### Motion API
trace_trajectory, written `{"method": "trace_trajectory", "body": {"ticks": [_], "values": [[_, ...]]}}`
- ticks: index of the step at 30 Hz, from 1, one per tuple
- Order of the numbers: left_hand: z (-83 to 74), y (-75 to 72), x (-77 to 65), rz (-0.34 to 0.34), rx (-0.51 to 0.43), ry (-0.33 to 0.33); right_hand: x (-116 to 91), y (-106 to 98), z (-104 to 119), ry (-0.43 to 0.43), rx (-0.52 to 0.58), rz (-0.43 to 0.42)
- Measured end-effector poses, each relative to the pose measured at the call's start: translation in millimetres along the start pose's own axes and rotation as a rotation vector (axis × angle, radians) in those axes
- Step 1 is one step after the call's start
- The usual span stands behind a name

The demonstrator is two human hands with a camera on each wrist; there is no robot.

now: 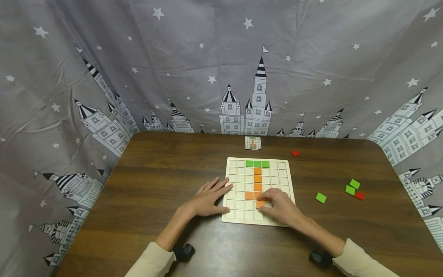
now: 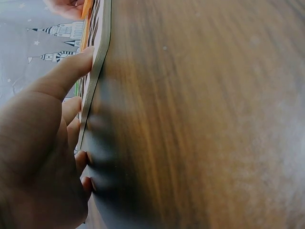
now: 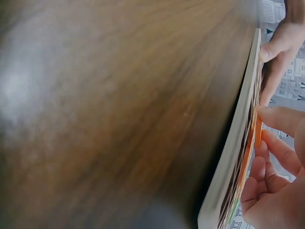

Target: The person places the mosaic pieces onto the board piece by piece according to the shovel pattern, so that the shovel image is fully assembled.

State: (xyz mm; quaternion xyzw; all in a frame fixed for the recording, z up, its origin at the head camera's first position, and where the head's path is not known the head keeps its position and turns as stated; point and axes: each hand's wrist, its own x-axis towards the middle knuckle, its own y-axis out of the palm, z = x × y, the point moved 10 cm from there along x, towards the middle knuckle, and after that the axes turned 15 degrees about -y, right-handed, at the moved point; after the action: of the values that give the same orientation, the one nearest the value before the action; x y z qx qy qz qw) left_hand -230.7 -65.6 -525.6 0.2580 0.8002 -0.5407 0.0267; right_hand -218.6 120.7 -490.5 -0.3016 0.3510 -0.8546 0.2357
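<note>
A pale wooden grid board (image 1: 238, 213) lies on the table. Three green square tiles (image 1: 257, 164) sit side by side in its top row, with a column of orange tiles (image 1: 257, 179) below them. Another orange tile (image 1: 249, 196) lies left of the column's lower part. My right hand (image 1: 279, 207) pinches an orange square tile (image 1: 259, 204) between thumb and fingers at the column's lower end; in the right wrist view this tile (image 3: 258, 132) stands tilted against the board. With fingers spread, my left hand (image 1: 209, 200) rests on the board's left edge.
Behind the board lies a small pattern card (image 1: 253, 143). A red piece (image 1: 295, 153) is at its right. Loose green tiles (image 1: 320, 197) and another red piece (image 1: 359, 196) lie on the table's right side. A grey castle-print curtain (image 1: 194, 69) hangs behind the wooden table (image 1: 155, 165).
</note>
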Motion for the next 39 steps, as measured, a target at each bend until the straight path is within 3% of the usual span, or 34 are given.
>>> {"method": "trace_trajectory", "body": {"ticks": [17, 39], "values": [[-1.0, -0.5, 0.7, 0.0, -0.005, -0.003, 1.6, 6.0, 3.1, -0.049, -0.012, 0.031], [-1.4, -1.4, 0.1, -0.001, -0.013, -0.002, 1.8, 6.6, 0.8, -0.014, -0.014, 0.054]]}}
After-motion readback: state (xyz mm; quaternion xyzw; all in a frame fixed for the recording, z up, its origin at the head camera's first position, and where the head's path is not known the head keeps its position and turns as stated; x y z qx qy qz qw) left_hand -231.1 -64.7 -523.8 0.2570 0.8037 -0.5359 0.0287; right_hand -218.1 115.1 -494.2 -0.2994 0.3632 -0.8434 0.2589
